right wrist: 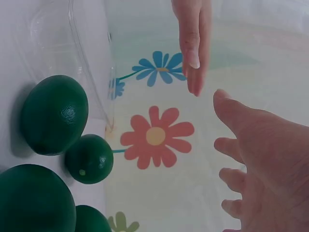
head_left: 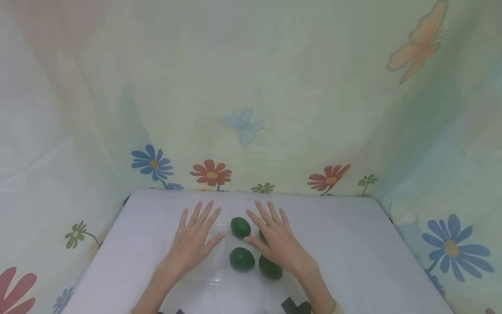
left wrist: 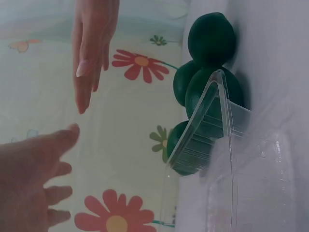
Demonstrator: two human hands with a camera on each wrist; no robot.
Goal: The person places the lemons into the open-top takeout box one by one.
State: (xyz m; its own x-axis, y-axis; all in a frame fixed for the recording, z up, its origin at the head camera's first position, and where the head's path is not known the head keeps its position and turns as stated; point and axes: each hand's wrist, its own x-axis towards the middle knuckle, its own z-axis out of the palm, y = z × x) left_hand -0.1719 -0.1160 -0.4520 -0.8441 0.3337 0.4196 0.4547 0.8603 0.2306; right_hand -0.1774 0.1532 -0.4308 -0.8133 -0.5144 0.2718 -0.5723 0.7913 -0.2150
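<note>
Both hands hover above a white table, fingers spread and holding nothing. My left hand (head_left: 190, 246) is over a clear plastic container (head_left: 215, 274), whose transparent wall (left wrist: 227, 159) stands out in the left wrist view. To its right, several dark green, lime-like fruits lie in a loose cluster, among them a far one (head_left: 240, 227) and a near one (head_left: 242, 259). My right hand (head_left: 280, 242) is above the right side of this cluster and partly hides two fruits, including the near right one (head_left: 270, 267). In the right wrist view, a large fruit (right wrist: 55, 115) lies beside the container.
The white tabletop (head_left: 353, 244) extends to both sides of the hands. Behind it and along both sides hangs a pale curtain (head_left: 306, 109) printed with flowers and butterflies. Small dark pieces (head_left: 296, 305) show by the right wrist at the bottom edge.
</note>
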